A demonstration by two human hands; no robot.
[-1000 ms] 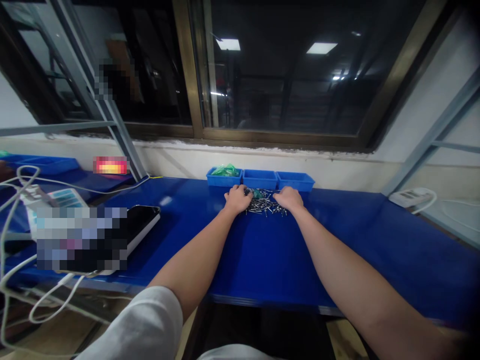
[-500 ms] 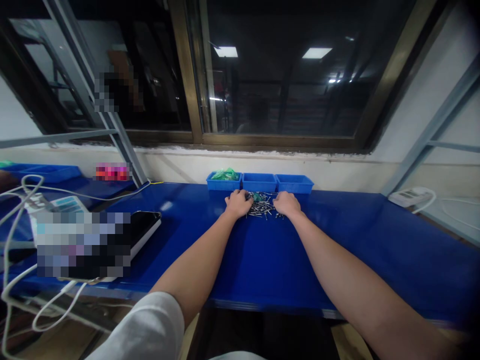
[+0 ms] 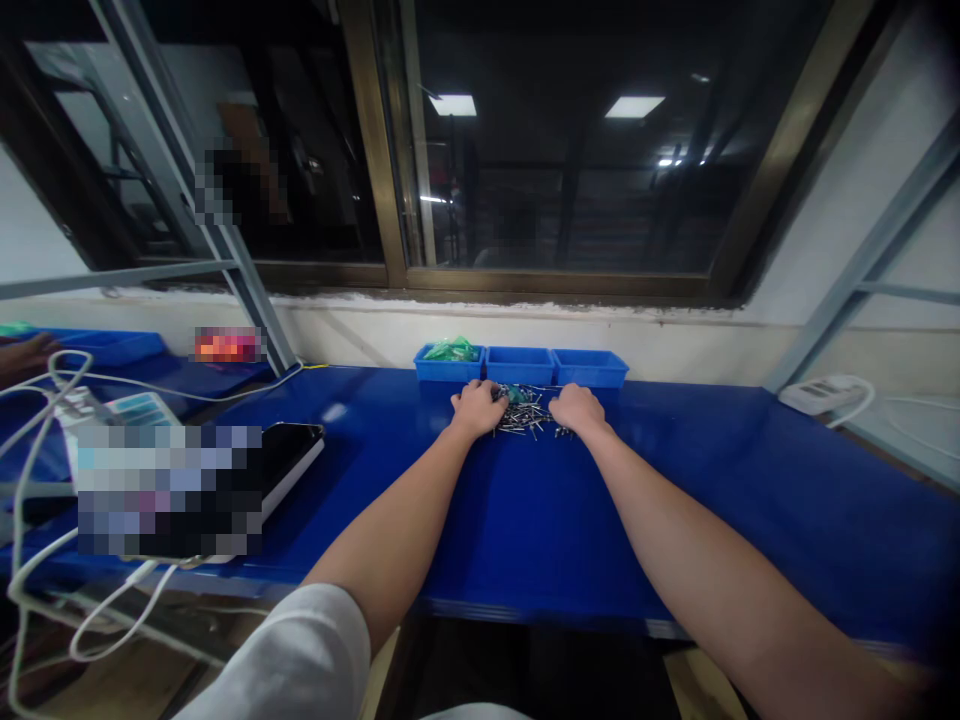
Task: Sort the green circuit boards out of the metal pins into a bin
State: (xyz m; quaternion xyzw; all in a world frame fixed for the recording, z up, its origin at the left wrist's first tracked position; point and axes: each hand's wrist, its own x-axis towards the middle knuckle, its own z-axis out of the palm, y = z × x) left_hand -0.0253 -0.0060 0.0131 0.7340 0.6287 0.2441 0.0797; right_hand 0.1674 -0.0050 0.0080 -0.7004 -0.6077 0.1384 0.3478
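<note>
A pile of small metal screws with a few green bits lies on the blue table, just in front of three blue bins. My left hand rests on the pile's left edge, its fingers curled into the screws. On the pile's right edge sits my right hand, fingers also curled down. What either hand holds among the screws is hidden. The left bin holds green parts; the middle bin and right bin show no contents.
A black-and-white device with white cables sits at the left. Another person's hand shows at the far left edge. A white power strip lies at the right. A window runs behind the table.
Both hands stayed at the pile's sides, shifting slightly; the pile looks gathered a little tighter between them. The view tilted slightly.
</note>
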